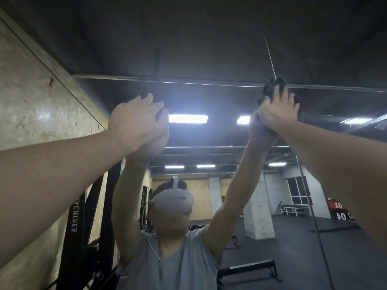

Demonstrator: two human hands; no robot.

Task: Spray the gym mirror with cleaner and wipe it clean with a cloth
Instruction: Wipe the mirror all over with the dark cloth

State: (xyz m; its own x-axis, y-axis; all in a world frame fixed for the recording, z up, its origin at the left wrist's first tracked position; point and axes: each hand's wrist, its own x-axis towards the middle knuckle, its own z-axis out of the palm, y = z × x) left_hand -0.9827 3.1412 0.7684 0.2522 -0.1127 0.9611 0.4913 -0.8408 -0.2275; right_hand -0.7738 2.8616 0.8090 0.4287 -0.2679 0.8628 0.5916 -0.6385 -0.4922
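Leftward first: plywood wall (31, 97) running far along the left edge, then the left hand (136, 120) raised flat against the mirror (209, 97), fingers fairly straight, holding nothing, meeting its own reflection. Lower down, dark gym machines (90, 227) reflected beside the wall. Centre: reflected person in a white headset (174, 200) with both arms up. Further right, the right hand (276, 109) pressing a dark cloth (272, 88) on the glass near the top edge, fingers spread over it, cloth bunched beneath and above the fingertips. Probably mid-wipe, high on the pane. Best done with even palm pressure, overlapping passes working downward from the top, cloth refolded to a dry face once damp, left hand kept light to avoid fresh prints. No spray bottle or other container in view; cleaner's whereabouts impossible to tell.
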